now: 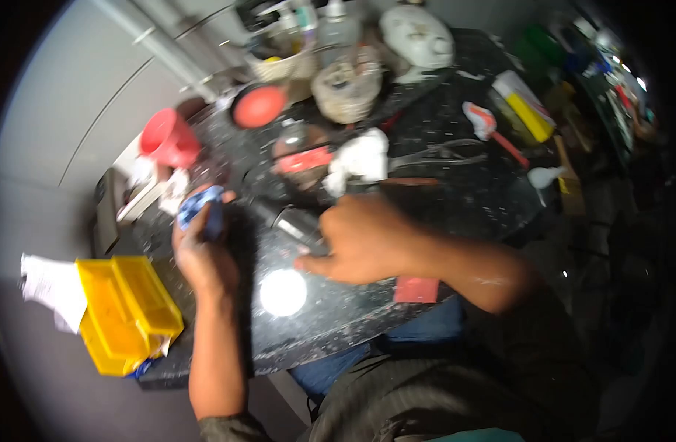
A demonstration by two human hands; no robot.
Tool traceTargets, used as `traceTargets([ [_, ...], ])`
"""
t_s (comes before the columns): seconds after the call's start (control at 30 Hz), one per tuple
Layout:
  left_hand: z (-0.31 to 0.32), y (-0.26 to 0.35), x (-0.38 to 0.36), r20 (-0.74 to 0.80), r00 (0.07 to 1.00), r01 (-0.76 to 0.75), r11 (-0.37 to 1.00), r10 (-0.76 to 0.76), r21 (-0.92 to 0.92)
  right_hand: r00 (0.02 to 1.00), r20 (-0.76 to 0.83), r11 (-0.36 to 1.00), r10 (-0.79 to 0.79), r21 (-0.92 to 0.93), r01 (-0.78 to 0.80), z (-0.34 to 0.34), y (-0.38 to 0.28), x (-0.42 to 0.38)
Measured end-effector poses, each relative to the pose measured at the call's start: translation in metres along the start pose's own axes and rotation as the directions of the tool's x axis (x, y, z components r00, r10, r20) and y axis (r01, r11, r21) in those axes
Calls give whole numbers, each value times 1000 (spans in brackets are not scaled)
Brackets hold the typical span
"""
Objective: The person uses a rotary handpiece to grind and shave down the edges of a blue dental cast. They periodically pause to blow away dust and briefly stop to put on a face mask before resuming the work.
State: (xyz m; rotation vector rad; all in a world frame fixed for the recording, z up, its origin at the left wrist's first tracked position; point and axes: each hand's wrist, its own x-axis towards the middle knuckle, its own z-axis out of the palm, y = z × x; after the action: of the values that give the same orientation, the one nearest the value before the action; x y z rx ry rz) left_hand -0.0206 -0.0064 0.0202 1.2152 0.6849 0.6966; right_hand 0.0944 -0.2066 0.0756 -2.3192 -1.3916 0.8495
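My left hand (pixel 205 247) is closed around a small blue patterned object (pixel 201 210), with the thumb laid across it. Over the middle of the dark speckled table (pixel 308 328), my right hand (pixel 367 239) is closed on a dark cylindrical tool (pixel 300 226) with a light label. That tool points up and left, towards the left hand. Crumpled white tissue (pixel 359 160) lies just beyond the right hand, beside a red and black object (pixel 305 160). A flat red piece (pixel 417 289) rests near the front edge, partly under the right forearm.
Yellow bins (pixel 128 313) stand at the left edge. A pink cup (pixel 168 138), a red round dish (pixel 259 105), a crusted bowl (pixel 347 88) and a white mask-like object (pixel 417 35) line the back. Metal pliers (pixel 445 152) and a brush (pixel 496 132) lie right.
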Motion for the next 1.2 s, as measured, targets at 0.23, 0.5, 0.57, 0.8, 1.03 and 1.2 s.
traceTargets([
  [0.23, 3, -2, -20, 463, 854, -401, 866, 237, 298, 849, -508, 488, -145, 710, 508, 1, 20, -9],
  [0.5, 5, -10, -21, 606, 691, -688, 615, 394, 384, 662, -713, 623, -233, 413, 664, 11, 10, 2],
  [0.57, 5, -11, -23, 605, 712, -656, 646, 357, 390, 636, -734, 630, -240, 380, 677, 22, 7, 6],
  [0.8, 9, -11, -27, 615, 698, -650, 685, 367, 328, 652, -738, 620, -176, 432, 655, 34, 1, 12],
  [1.03, 10, -12, -29, 608, 724, -605, 722, 324, 335, 609, -769, 556, -195, 425, 714, 42, 1, 19],
  [1.2, 11, -11, -30, 605, 735, -585, 737, 306, 339, 685, -703, 626, -190, 451, 636, 36, -2, 13],
])
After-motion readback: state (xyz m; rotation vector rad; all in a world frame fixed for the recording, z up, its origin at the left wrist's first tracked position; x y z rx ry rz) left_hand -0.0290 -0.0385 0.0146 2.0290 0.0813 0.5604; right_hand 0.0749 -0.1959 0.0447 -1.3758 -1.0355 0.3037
